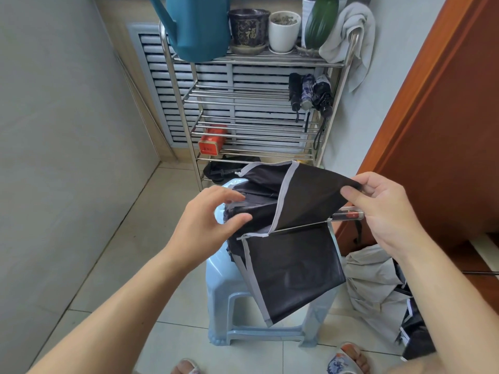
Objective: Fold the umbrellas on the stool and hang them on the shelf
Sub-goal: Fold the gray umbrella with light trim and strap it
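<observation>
Fabric of the black umbrella (291,265) drapes over the blue stool (224,292). The right hand (388,209) pinches a canopy corner; the left hand (208,220) grips the bunched folds.

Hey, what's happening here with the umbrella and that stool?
A person is folding a black umbrella over a light blue plastic stool. The left hand pinches the bunched canopy, while the right hand pinches one gray-edged panel and pulls it out flat. Three folded umbrellas already hang on the metal shelf behind. Another unfolded gray umbrella lies on the floor to the right.
</observation>
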{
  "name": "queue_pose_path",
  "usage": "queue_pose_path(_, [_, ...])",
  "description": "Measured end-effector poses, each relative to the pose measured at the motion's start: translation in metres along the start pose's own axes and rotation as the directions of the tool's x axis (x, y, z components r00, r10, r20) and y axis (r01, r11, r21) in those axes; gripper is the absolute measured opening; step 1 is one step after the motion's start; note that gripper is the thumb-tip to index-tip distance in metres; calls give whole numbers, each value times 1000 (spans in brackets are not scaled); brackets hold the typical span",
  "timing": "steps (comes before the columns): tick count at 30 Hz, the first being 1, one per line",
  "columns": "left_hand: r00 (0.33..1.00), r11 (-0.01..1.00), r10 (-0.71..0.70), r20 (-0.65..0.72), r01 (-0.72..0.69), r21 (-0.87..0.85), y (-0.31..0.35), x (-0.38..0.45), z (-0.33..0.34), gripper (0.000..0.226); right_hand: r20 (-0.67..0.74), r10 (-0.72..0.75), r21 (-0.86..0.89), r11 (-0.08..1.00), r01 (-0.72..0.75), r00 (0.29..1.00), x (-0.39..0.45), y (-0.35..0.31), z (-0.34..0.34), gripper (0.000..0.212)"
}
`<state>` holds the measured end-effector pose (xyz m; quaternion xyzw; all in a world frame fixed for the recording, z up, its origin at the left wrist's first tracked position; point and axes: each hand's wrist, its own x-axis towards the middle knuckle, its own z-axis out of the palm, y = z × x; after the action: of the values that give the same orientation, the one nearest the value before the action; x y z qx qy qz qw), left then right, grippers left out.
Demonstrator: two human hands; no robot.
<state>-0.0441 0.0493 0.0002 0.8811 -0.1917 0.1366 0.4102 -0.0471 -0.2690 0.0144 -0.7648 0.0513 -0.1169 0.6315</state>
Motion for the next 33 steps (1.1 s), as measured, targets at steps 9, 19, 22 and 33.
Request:
queue_pose_path(9, [960,960,-276,42,278,-40,19,-1,-4,9,23,5,-5,1000,-5,1000,-2,-2,2,18])
queue_pose_path(19, [901,912,-407,152,393,116,9,-10,3,55,59,-11,-2,1000,11,998,-1,-4,6,19])
queue_pose_path(22, [902,909,-416,119,410,73,-7,-1,9,42,123,-24,50,999,18,992,-2,-4,6,33])
queue_pose_path(33, [994,992,94,47,-97,84,-48,10,18,37,432,-6,-35,999,23,902,-18,-5,-11,32])
